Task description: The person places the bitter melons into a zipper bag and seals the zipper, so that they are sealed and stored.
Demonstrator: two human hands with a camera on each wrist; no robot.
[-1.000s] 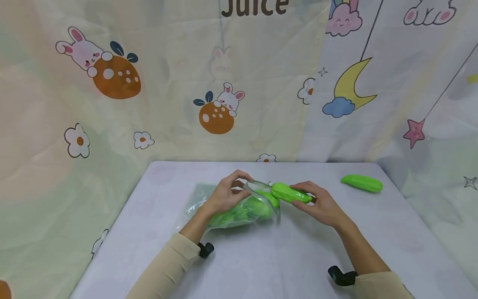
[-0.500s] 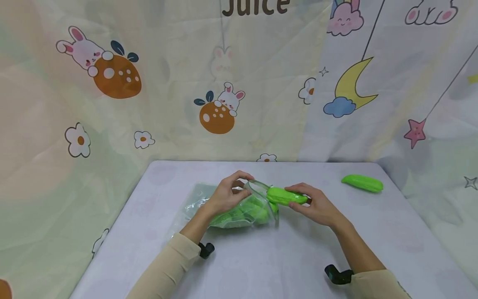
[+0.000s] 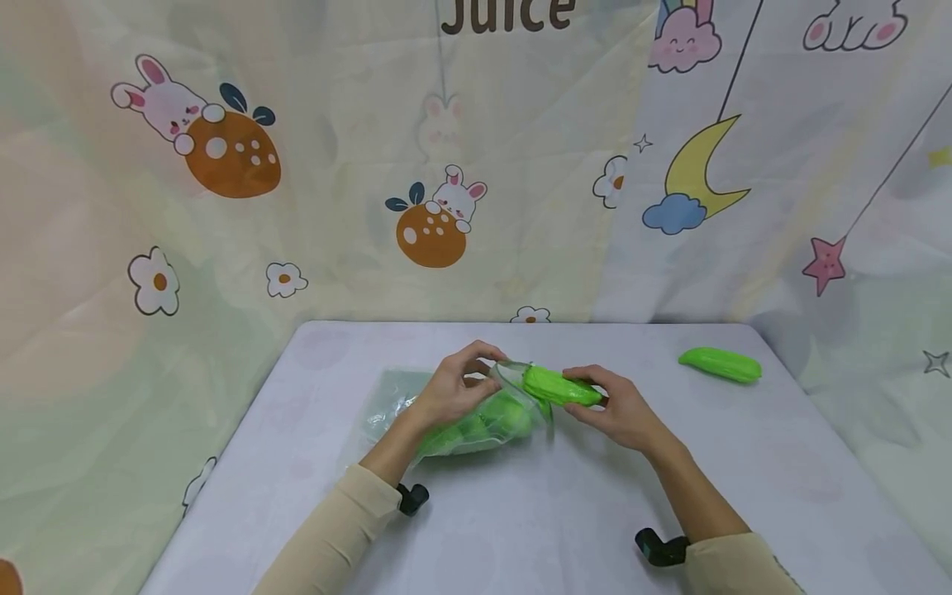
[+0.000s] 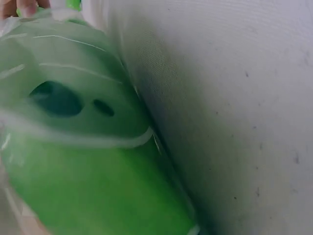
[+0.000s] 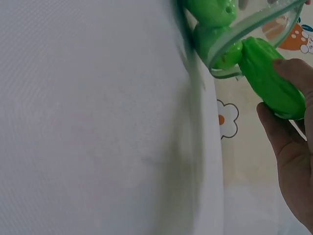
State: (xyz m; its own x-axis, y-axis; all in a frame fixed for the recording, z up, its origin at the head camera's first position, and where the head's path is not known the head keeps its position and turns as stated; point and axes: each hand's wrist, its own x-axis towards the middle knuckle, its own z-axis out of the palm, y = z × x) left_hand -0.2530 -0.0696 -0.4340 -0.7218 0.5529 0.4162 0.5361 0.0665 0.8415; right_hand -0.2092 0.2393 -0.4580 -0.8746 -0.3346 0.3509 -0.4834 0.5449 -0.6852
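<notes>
A clear plastic bag (image 3: 394, 392) lies on the table with several bright green vegetables inside. The rim of its mouth is pinched and held up by my left hand (image 3: 455, 387). Between the thumb and fingers of my right hand (image 3: 628, 413) is a glossy, ridged, cucumber-like green vegetable (image 3: 556, 386). Its far end reaches into the mouth of the bag. In the right wrist view that vegetable (image 5: 269, 78) lies beside the bag's raised rim (image 5: 244, 29). The left wrist view is filled by the bag's side (image 4: 88, 122), with green showing through; the fingers appear only at the top corner.
Another green cucumber-like vegetable (image 3: 720, 364) lies at the table's back right. The table (image 3: 521, 521) has a white cover, and a printed cloth (image 3: 535, 165) hangs behind its back edge.
My right hand has moved left with the vegetable, bringing its end from just outside the bag's mouth to within it. The left hand has stayed almost still on the rim.
</notes>
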